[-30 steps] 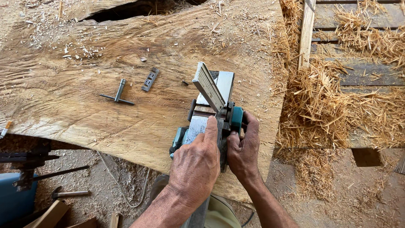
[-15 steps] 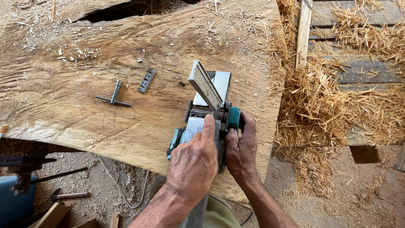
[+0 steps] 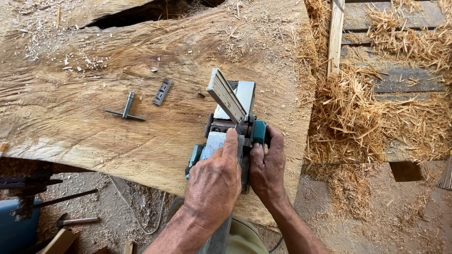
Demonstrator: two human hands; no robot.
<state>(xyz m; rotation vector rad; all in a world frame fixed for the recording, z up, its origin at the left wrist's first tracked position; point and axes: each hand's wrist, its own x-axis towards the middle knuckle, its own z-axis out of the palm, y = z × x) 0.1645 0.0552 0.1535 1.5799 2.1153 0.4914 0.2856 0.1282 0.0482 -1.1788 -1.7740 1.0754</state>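
Two hands are laid on an upturned electric planer [image 3: 230, 136] resting on a wide wooden slab [image 3: 94, 136]: the left hand [image 3: 214, 181] presses its sole, the right hand [image 3: 267, 169] grips its side. A T-handled wrench [image 3: 126, 109] and a metal blade [image 3: 162, 91] lie nearby.

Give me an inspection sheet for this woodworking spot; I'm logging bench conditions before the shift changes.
Surface: rough wooden slab, bare in places, strewn with chips and shavings.
Job's things: electric planer lies upside down on the slab, sole facing up; a flat ribbed strip leans tilted over it.
Clutter: T-handled wrench and small metal plate lie apart, left of the planer.
Grippers: left hand rests on the planer's sole, forefinger at the drum slot; right hand grips its teal side.
Cables: thin cord loops on the ground under the slab.
Surroundings: heaped shavings over a pallet on the right; hammer and blue machine at lower left.
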